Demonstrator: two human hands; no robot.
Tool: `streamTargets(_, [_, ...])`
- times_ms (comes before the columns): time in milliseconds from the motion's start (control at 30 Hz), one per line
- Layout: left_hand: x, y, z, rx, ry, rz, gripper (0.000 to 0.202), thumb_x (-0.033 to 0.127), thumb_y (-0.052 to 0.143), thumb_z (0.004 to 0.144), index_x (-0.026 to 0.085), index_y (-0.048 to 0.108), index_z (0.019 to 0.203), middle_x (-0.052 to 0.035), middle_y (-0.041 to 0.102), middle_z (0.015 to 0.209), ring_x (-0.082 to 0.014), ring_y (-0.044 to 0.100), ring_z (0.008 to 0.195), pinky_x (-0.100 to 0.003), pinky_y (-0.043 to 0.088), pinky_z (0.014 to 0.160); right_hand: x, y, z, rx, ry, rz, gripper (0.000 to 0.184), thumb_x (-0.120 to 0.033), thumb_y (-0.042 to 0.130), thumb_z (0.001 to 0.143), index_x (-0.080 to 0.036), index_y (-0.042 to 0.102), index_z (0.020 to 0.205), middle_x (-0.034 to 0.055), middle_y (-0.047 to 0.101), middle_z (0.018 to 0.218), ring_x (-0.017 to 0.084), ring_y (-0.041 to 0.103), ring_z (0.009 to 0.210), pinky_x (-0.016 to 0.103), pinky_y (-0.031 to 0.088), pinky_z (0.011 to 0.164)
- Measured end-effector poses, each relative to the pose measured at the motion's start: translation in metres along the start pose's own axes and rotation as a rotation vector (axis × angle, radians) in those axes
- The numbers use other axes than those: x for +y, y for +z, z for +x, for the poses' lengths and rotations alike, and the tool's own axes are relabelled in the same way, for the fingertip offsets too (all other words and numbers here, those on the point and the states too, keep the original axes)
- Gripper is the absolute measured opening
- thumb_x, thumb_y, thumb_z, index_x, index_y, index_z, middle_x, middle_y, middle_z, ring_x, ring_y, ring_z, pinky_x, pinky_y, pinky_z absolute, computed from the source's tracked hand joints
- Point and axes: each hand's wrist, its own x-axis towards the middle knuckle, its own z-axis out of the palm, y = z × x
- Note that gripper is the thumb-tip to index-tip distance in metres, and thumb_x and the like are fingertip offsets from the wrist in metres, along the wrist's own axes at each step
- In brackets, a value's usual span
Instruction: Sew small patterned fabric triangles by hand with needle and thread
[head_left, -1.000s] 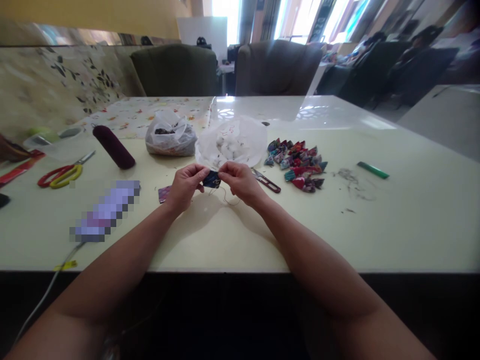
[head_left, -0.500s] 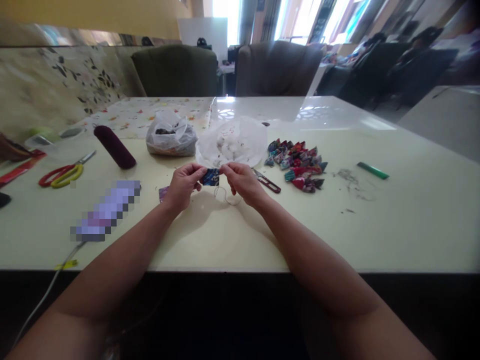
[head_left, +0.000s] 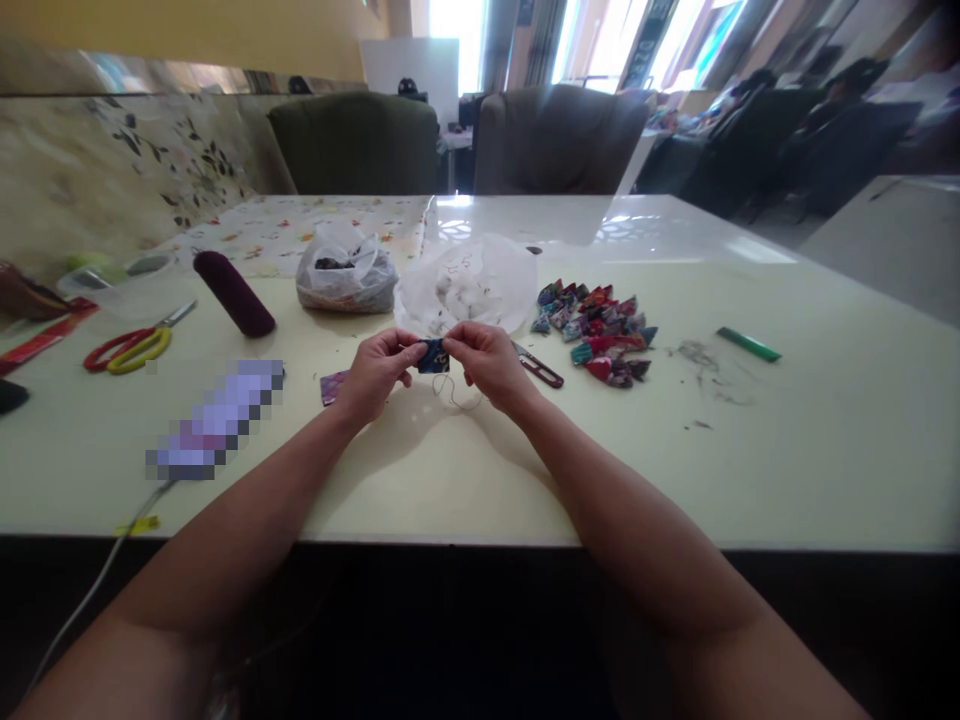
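Between my two hands, a small dark blue patterned piece of fabric (head_left: 433, 357) is stretched above the table. My left hand (head_left: 381, 372) pinches its left edge between thumb and fingers. At the upper right corner of the cloth, my right hand (head_left: 484, 362) is closed in a pinch; a needle, if there is one, is too small to see. A thin dark thread (head_left: 452, 396) hangs in a loop below the cloth, near my right fingers. Partly behind my left hand lies a purple fabric piece (head_left: 331, 387). Thread snips (head_left: 541, 368) rest just beyond my right wrist.
White stuffing fills an open plastic bag (head_left: 517, 285) ahead; another tied bag (head_left: 349, 290) stands left of it. Several sewn colourful fabric pieces (head_left: 600, 325) lie right, before a green tube (head_left: 748, 344). Scissors (head_left: 139, 348), a maroon cylinder (head_left: 235, 293) and a cabled, blurred phone-like object (head_left: 221, 415) lie left.
The blue fabric shows slightly more between my fingers, and my left hand has shifted a little to the right. The whole view has moved slightly; both hands keep their pinch.
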Motion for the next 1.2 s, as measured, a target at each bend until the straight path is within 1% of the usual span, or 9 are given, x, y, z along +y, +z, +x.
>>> streamTargets(233, [0.000, 0.002, -0.002, 0.015, 0.090, -0.019, 0.025, 0.031, 0.084, 0.066, 0.016, 0.065, 0.074, 0.0019, 0.062, 0.066, -0.0073, 0.052, 0.052, -0.019, 0.043, 0.044, 0.004, 0.003, 0.000, -0.001, 0.063, 0.071, 0.016, -0.034, 0.062, 0.083, -0.018, 0.062, 0.079, -0.0048, 0.048, 0.061, 0.007, 0.036, 0.048, 0.022, 0.029, 0.043])
streamTargets(333, [0.001, 0.002, -0.002, 0.019, 0.117, -0.052, 0.028, 0.033, 0.084, 0.067, 0.017, 0.063, 0.075, 0.0029, 0.060, 0.068, -0.0080, 0.054, 0.056, -0.018, 0.045, 0.043, 0.002, 0.003, -0.001, 0.013, -0.004, 0.024, 0.016, -0.034, 0.060, 0.085, -0.019, 0.060, 0.079, -0.0042, 0.049, 0.062, 0.008, 0.040, 0.052, 0.022, 0.032, 0.047])
streamTargets(433, [0.002, 0.002, -0.003, -0.038, 0.031, -0.060, 0.036, 0.038, 0.087, 0.065, 0.018, 0.065, 0.084, 0.0015, 0.063, 0.074, -0.0115, 0.059, 0.063, -0.019, 0.050, 0.042, -0.003, 0.002, -0.002, 0.015, -0.114, -0.104, 0.015, -0.030, 0.059, 0.086, -0.018, 0.060, 0.077, -0.0020, 0.054, 0.066, 0.011, 0.047, 0.063, 0.024, 0.039, 0.059])
streamTargets(533, [0.002, 0.003, -0.005, -0.092, -0.074, -0.067, 0.044, 0.040, 0.091, 0.061, 0.017, 0.066, 0.090, -0.0002, 0.067, 0.078, -0.0142, 0.064, 0.067, -0.021, 0.053, 0.044, -0.008, 0.003, -0.004, -0.029, -0.147, -0.219, 0.014, -0.026, 0.058, 0.086, -0.018, 0.060, 0.076, -0.0004, 0.059, 0.069, 0.012, 0.051, 0.068, 0.026, 0.040, 0.066])
streamTargets(667, [0.003, 0.005, -0.006, -0.059, -0.056, -0.131, 0.041, 0.039, 0.091, 0.060, 0.016, 0.064, 0.080, 0.0002, 0.069, 0.074, -0.0127, 0.067, 0.068, -0.026, 0.061, 0.063, -0.012, 0.005, -0.007, -0.044, -0.112, -0.190, 0.018, -0.035, 0.056, 0.091, -0.019, 0.056, 0.081, -0.0029, 0.053, 0.066, 0.012, 0.047, 0.063, 0.025, 0.037, 0.062])
streamTargets(733, [0.002, 0.005, -0.005, -0.034, -0.006, -0.151, 0.038, 0.036, 0.091, 0.062, 0.016, 0.065, 0.081, 0.0009, 0.070, 0.075, -0.0115, 0.068, 0.071, -0.029, 0.062, 0.075, -0.015, 0.003, -0.008, -0.012, -0.094, -0.165, 0.019, -0.037, 0.051, 0.094, -0.021, 0.053, 0.086, -0.0043, 0.047, 0.065, 0.012, 0.044, 0.062, 0.025, 0.037, 0.062])
streamTargets(800, [0.002, 0.005, -0.005, -0.016, 0.028, -0.142, 0.036, 0.033, 0.090, 0.063, 0.016, 0.067, 0.084, 0.0010, 0.071, 0.077, -0.0113, 0.069, 0.073, -0.030, 0.061, 0.081, -0.019, 0.002, -0.009, 0.013, -0.119, -0.194, 0.016, -0.033, 0.049, 0.095, -0.022, 0.052, 0.085, -0.0040, 0.046, 0.066, 0.013, 0.044, 0.064, 0.025, 0.036, 0.064])
streamTargets(933, [0.002, 0.005, -0.005, 0.022, 0.065, -0.036, 0.031, 0.034, 0.087, 0.065, 0.017, 0.071, 0.086, -0.0010, 0.072, 0.077, -0.0150, 0.071, 0.074, -0.029, 0.059, 0.073, -0.025, 0.000, -0.010, 0.009, -0.204, -0.316, 0.013, -0.027, 0.051, 0.092, -0.020, 0.053, 0.080, -0.0024, 0.051, 0.068, 0.013, 0.045, 0.066, 0.025, 0.036, 0.066])
streamTargets(1200, [0.006, 0.004, -0.008, 0.085, 0.157, 0.131, 0.020, 0.031, 0.083, 0.069, 0.020, 0.074, 0.084, -0.0029, 0.071, 0.078, -0.0181, 0.070, 0.076, -0.023, 0.049, 0.055, -0.029, 0.000, -0.012, -0.013, -0.233, -0.395, 0.015, -0.026, 0.051, 0.091, -0.019, 0.059, 0.080, -0.0006, 0.057, 0.069, 0.013, 0.047, 0.064, 0.026, 0.035, 0.065])
